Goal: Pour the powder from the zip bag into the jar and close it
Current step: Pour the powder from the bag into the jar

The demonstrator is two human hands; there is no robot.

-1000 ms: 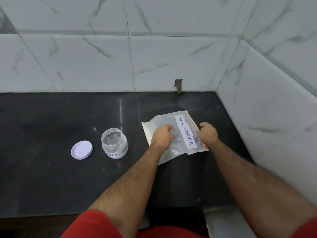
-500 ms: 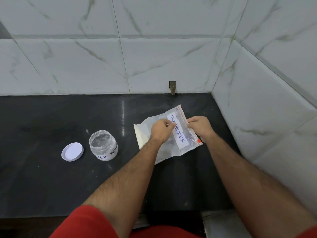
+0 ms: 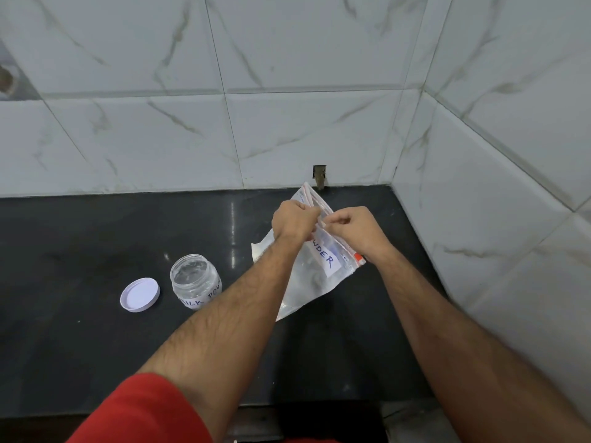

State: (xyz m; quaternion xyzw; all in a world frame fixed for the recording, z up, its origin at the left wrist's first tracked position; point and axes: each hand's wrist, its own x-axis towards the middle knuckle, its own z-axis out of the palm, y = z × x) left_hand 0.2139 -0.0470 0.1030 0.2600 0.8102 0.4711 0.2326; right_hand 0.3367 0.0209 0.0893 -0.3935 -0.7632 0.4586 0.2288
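A clear zip bag [image 3: 311, 273] with a white "milk powder" label is tilted up off the black counter, its zip edge raised toward the back wall. My left hand [image 3: 295, 220] pinches one side of the zip edge and my right hand [image 3: 353, 230] pinches the other side, the fingertips almost touching. Left of the bag stands a small clear jar [image 3: 195, 282], uncapped and upright, with handwriting on it. Its white lid [image 3: 140, 294] lies flat on the counter further left.
The black counter [image 3: 96, 238] runs back to a marble-tiled wall and meets a second tiled wall on the right [image 3: 499, 225]. A small notch [image 3: 319, 176] sits in the back wall just behind the bag. The counter's front edge is near my red sleeves.
The bag was lying flat under both hands. Its zip edge has been lifted off the counter, and both hands moved up to pinch that edge.
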